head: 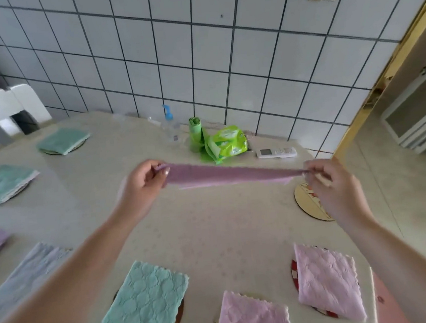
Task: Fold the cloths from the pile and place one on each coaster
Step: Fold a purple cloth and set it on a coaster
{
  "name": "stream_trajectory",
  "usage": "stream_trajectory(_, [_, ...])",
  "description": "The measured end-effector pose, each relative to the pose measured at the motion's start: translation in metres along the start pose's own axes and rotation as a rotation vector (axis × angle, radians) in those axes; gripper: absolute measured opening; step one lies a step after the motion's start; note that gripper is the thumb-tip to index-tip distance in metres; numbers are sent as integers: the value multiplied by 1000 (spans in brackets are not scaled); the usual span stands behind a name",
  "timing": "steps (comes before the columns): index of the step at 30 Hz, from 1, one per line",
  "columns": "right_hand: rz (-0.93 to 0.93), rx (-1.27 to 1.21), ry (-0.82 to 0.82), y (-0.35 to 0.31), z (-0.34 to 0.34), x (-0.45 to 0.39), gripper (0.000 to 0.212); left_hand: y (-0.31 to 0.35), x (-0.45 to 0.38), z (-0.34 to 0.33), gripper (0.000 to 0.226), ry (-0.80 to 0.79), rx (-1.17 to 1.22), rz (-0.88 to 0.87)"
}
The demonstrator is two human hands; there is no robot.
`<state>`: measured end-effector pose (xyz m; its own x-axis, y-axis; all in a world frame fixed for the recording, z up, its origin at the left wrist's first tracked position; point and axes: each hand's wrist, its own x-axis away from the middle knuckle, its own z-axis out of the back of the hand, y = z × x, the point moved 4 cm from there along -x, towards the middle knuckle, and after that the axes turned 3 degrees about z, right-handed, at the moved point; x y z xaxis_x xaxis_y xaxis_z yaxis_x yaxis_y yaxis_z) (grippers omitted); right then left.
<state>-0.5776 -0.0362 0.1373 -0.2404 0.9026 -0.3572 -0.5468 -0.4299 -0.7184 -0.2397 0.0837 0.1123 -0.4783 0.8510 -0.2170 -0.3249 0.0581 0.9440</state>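
Got the pink cloth (230,174) stretched tight in the air — my left hand (143,185) and right hand (337,187) each pinching an end. Bare coaster (308,204) sits under my right hand on the table (208,230).

Held cloth (223,174): pink-purple
Near cloth (145,305): teal, quilted bubbles
Front cloths (249,320): pale pink
Bare coaster (308,204): tan, red print
Wall (194,45): white tiles, dark grout
Packet (227,141): bright green
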Motion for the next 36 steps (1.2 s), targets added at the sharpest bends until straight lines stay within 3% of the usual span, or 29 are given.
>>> stream_trajectory(2, [-43,30,-89,23,-16,21,10,-29,17,-9,9,-38,-77,78])
stream_trajectory(5, [-216,24,-240,58,-38,61,12,-70,49,-24,29,-127,-158,213])
stream_trajectory(10, [-305,180,-348,86,-57,100,12,-128,87,-40,23,-227,-257,405])
stream_trajectory(18, [-419,157,-420,118,-93,59,14,-160,53,-48,22,-157,-299,477])
stream_trajectory(24, [-431,182,-457,131,-134,6,11,-179,9,-61,6,-104,-409,496])
stream_trajectory(36, [-447,244,-511,168,-173,-33,17,-204,-28,-76,11,-42,-528,582])
